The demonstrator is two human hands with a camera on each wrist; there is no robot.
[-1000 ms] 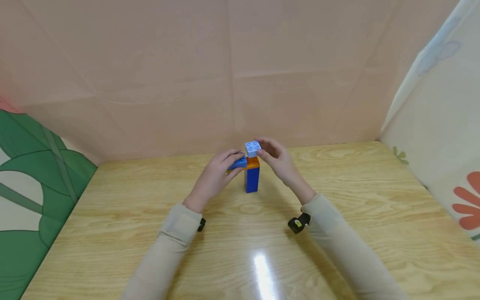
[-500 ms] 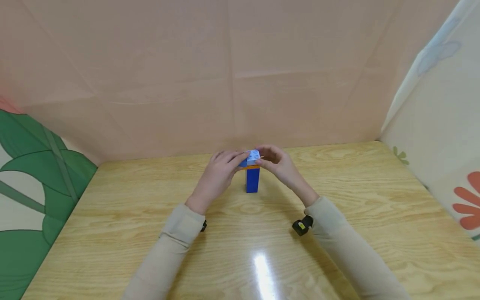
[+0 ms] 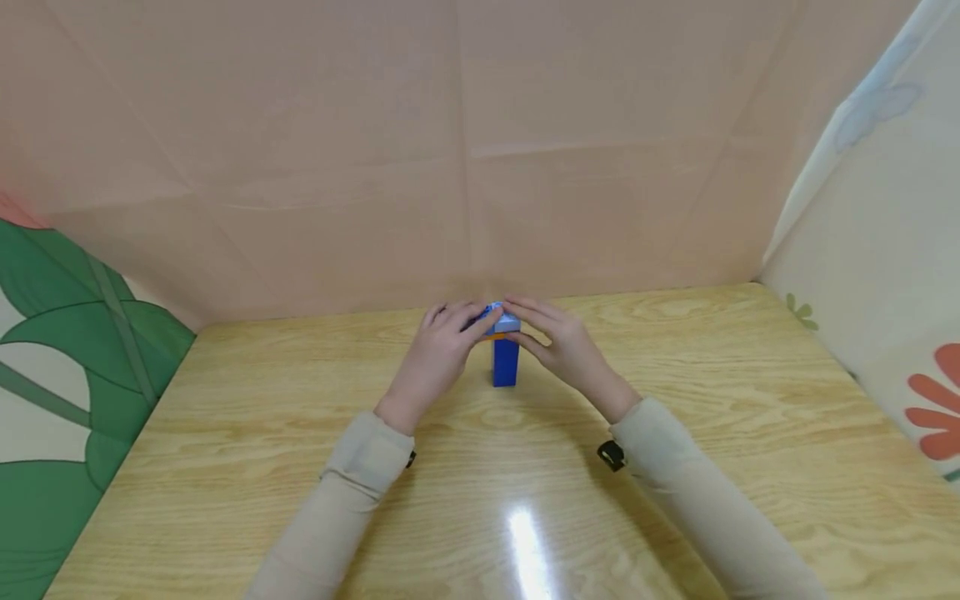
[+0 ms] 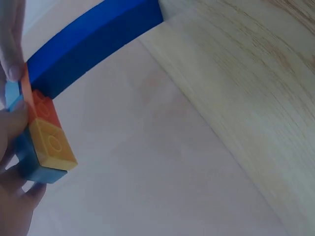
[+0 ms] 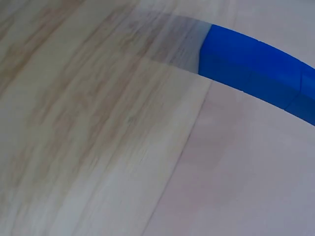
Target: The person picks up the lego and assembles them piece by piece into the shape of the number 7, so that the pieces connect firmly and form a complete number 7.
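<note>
A dark blue column of stacked bricks (image 3: 505,363) stands upright on the table, topped by an orange brick (image 4: 45,109). On the orange layer sits a light blue brick (image 3: 508,323), with a blue brick (image 4: 30,164) beside it on the left. Beneath that blue brick hangs a yellow brick (image 4: 53,145), jutting out past the column. My left hand (image 3: 433,357) grips the blue brick, its index finger reaching over to the light blue one. My right hand (image 3: 576,350) pinches the light blue brick, fingers on top and thumb low at its side. The hands partly cover both upper bricks.
The wooden table (image 3: 225,467) runs back to a pinkish hanging sheet (image 3: 315,167) close behind the column. Printed panels flank it, one with green leaves (image 3: 67,350) on the left, one with a red flower (image 3: 937,400) on the right.
The light blue brick came down in my right hand onto the orange layer. My right fingers then shifted over its top, and my left index finger moved right onto it.
</note>
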